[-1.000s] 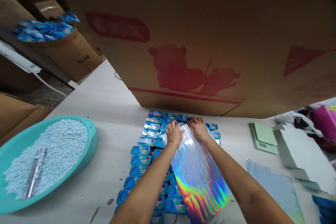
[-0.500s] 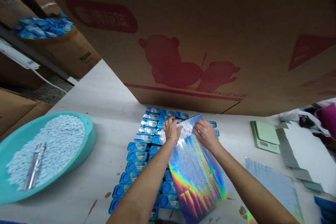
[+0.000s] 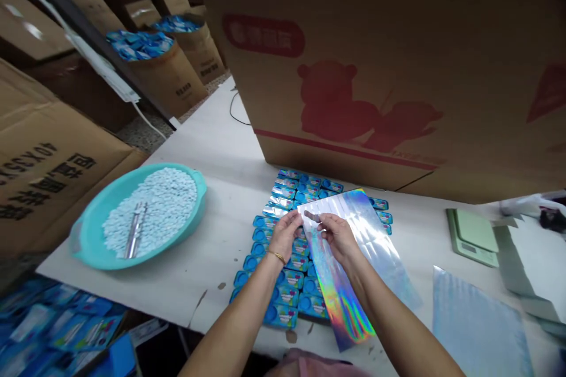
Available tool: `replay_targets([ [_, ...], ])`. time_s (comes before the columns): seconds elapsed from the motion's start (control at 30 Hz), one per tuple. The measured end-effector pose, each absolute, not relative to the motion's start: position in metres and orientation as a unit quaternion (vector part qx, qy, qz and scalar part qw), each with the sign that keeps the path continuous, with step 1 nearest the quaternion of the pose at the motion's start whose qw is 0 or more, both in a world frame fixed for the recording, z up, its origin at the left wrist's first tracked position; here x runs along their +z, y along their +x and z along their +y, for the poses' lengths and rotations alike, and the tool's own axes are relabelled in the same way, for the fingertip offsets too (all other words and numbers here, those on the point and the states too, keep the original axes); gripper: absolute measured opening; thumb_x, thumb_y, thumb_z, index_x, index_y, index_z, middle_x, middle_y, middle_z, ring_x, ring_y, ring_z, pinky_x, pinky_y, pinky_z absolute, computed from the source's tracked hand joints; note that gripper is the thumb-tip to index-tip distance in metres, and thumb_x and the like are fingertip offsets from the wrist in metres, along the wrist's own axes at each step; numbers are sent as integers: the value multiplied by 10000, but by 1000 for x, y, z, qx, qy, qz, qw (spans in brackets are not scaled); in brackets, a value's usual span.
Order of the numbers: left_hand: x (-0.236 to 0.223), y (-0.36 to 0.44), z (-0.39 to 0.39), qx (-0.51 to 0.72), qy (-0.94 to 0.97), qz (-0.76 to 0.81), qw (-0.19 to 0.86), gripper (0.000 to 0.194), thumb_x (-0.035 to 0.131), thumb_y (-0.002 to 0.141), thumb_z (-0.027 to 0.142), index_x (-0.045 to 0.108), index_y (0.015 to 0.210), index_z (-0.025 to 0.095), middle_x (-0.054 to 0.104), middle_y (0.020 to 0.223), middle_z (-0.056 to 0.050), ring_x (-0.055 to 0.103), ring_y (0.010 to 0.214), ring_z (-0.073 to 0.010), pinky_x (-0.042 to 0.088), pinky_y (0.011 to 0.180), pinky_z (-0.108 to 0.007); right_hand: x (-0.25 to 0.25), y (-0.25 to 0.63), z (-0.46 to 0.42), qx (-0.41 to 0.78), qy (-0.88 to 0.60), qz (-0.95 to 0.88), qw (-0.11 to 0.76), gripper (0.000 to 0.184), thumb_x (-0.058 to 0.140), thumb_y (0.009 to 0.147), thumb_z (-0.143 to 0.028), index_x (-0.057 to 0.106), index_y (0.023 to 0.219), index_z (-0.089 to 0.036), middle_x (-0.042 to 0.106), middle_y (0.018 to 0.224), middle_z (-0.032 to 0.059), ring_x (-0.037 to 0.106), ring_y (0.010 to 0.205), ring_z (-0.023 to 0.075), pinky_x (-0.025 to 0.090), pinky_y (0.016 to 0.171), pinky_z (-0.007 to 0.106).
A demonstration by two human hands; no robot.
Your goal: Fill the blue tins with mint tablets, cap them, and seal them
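A shiny rainbow-coloured holographic sheet (image 3: 375, 235) lies slantwise over rows of small blue packs (image 3: 283, 280) on the table. At its upper left corner, my left hand (image 3: 285, 238) pinches the edge between thumb and fingers. My right hand (image 3: 339, 237) is over the sheet, fingers curled together against a small dark strip-like patch (image 3: 312, 216). Whether that patch is a separate piece or a slot in the sheet, I cannot tell. The right fingertips are partly hidden, and the sheet covers some of the packs.
A turquoise basin (image 3: 201, 194) of pale blue pieces, with a metal tube (image 3: 134, 232) in it, stands left. A large cardboard box (image 3: 375, 41) rises behind the packs. To the right are a green scale (image 3: 473, 235) and another shiny sheet (image 3: 480, 324). Blue packets (image 3: 66, 324) fill the lower left.
My hands have drawn closer together at the sheet's upper left corner. The sheet has swung rightward, and the dark patch now shows. The view has turned left, revealing more boxes and packets.
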State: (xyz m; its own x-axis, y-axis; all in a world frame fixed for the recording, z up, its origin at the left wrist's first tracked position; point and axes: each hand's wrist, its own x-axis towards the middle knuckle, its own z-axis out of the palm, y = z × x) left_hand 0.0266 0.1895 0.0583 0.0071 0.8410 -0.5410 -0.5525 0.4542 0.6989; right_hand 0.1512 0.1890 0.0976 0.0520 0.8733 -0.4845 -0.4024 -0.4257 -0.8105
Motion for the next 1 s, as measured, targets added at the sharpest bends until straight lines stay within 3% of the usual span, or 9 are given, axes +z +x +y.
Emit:
replay_targets([
  [0.13,56,5,182,506,89,464,722,359,659,575,313,568,892,170,606,803,-29,553,697,-102,399,589,-214,91,124,177,679,-513,-196,488,206,678,530,-291,599,639,-135,553,574,-12,456,486,68,289,409,172],
  [0.27,52,-18,177,534,125,518,656,420,698,503,246,552,885,146,573,632,21,511,546,-61,351,493,-177,73,98,169,630,-570,-214,482,217,660,544,-325,611,648,-140,546,542,-20,440,463,76,276,409,186],
  [0.47,33,-64,182,540,212,614,536,445,675,492,258,535,893,125,593,623,13,530,549,-82,394,547,-209,44,47,170,460,-660,-374,461,199,559,644,-339,640,666,-159,608,645,10,511,600,134,369,567,236],
  [0.7,6,-92,201,512,301,664,454,408,635,525,285,533,890,137,599,598,0,566,575,-131,430,570,-250,28,18,185,209,-740,-532,354,164,495,693,-248,625,632,-171,578,667,30,477,701,157,324,676,263],
  [1.0,4,-102,203,473,376,703,375,358,608,557,293,555,884,157,604,597,2,563,582,-135,425,603,-253,31,13,190,214,-763,-551,262,166,492,710,-261,616,629,-185,593,645,16,490,691,156,282,624,249],
])
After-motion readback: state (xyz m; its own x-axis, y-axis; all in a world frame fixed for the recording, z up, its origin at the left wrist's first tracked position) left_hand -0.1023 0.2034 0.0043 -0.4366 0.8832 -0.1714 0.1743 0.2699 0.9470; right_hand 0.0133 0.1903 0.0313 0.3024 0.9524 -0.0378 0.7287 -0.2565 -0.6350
